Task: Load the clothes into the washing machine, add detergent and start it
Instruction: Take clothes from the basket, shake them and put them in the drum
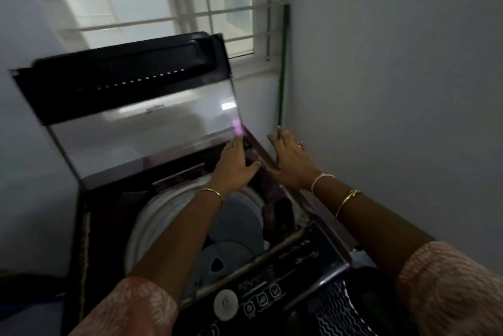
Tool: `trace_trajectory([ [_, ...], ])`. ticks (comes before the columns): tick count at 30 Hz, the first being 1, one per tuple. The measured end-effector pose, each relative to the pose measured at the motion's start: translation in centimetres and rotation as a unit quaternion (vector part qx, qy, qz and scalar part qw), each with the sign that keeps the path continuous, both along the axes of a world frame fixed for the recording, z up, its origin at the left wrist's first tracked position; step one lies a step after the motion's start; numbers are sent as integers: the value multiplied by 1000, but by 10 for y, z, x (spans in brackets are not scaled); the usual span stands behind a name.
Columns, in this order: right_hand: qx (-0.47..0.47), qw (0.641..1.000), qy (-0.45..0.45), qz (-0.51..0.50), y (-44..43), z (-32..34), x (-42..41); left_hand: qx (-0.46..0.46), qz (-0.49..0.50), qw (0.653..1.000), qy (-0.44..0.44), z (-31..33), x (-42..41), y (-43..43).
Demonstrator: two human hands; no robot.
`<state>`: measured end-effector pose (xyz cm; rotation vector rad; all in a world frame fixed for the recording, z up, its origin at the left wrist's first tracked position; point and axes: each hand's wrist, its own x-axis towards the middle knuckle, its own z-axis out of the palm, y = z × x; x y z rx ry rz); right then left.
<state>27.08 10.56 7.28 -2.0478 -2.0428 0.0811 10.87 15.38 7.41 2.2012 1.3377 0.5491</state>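
A dark top-loading washing machine (89, 226) stands below me, its glass lid (141, 123) raised and folded at the back. In the white drum (152, 216) lie pale blue-grey clothes (234, 226). My left hand (235, 162) reaches over the drum to the machine's back right corner, fingers straight, touching the lid's lower right edge. My right hand (291, 161) hovers beside it above the machine's right rim, fingers spread, holding nothing. The control panel (277, 278), with a white round knob (226, 301) and buttons, lies at the front.
A barred window (174, 3) sits behind the machine. A green stick (283, 68) leans in the corner by the right wall (394, 90). A dark patterned fabric (337, 314) shows at the bottom right, next to the panel.
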Motion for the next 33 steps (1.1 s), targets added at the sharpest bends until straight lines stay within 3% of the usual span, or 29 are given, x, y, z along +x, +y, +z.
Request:
trace_trajectory([
  [14,-76,985,103,-113,-198,-73,153,-108,-80,989,-55,-61,185,-169],
  [23,-122,967,163,-154,-291,-118,225,-184,-92,978,-38,-105,264,-253],
  [33,-190,898,270,-290,-348,-201,283,-263,-102,958,43,-189,307,-274],
])
